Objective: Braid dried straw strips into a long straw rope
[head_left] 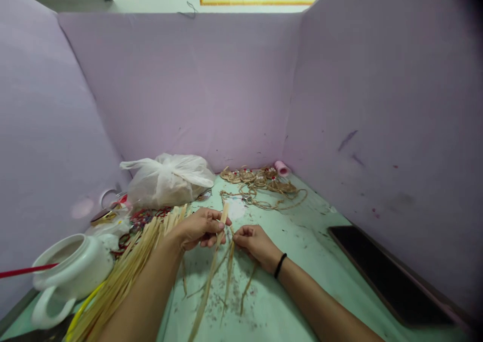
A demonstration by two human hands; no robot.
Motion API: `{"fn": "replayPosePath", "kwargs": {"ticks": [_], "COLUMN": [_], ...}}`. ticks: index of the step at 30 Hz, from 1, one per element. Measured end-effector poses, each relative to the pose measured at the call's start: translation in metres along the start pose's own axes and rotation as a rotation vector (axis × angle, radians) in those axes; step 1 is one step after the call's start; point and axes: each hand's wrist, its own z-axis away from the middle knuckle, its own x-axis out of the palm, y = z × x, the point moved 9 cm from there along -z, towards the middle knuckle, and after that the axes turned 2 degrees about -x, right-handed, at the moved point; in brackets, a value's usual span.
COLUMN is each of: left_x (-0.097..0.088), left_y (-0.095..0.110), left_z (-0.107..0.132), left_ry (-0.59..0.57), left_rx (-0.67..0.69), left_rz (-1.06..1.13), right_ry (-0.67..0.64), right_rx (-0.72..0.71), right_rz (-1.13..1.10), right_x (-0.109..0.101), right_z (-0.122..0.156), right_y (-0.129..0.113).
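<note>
My left hand (206,227) is closed, pinching a flat pale straw strip (208,286) whose long end hangs toward the table's front edge. Just to its right, the fingers of my right hand (256,242) press together on thinner, darker straw strands (229,269) that dangle below. A black band circles the right wrist. Under my left forearm lies a thick bundle of long straw strips (132,264). Whether the strip and the strands are joined between my fingers is too small to tell.
A white ceramic pot (77,266) stands at the left, with a red stick in it. Behind the bundle sits a tied white plastic bag (169,178). Braided straw pieces (260,181) and a pink roll (282,168) lie at the back. A dark flat board (385,276) rests at the right.
</note>
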Motion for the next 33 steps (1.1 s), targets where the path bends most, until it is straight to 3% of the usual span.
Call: {"fn": "replayPosePath", "kwargs": {"ticks": [2,7,10,15,20,29,33], "left_x": [0.006,0.002,-0.003,-0.005,-0.004,-0.010,-0.004], "left_y": [0.000,-0.021,-0.017,-0.009,-0.020,-0.042,-0.044], "left_z": [0.000,0.005,0.007,0.000,-0.013,-0.021,-0.022], "left_ry": [0.008,0.046,0.045,0.098,0.224,0.219,0.186], "left_rx": [-0.010,-0.259,-0.235,-0.137,-0.145,-0.246,-0.255], "left_rz": [-0.060,-0.529,-0.612,-0.597,-0.466,-0.011,-0.002], "right_ry": [0.002,0.018,0.009,0.008,0.007,-0.005,-0.006], "right_rx": [-0.004,0.013,0.006,0.013,0.019,0.009,0.005], "right_rz": [0.010,-0.010,-0.023,-0.006,-0.030,-0.040,-0.031], "right_x": [-0.001,-0.002,-0.001,-0.001,-0.001,0.000,0.000], "right_z": [0.000,0.000,-0.001,0.000,0.002,-0.002,-0.001], "right_y": [-0.001,0.001,0.001,0.001,0.000,0.002,0.001]}}
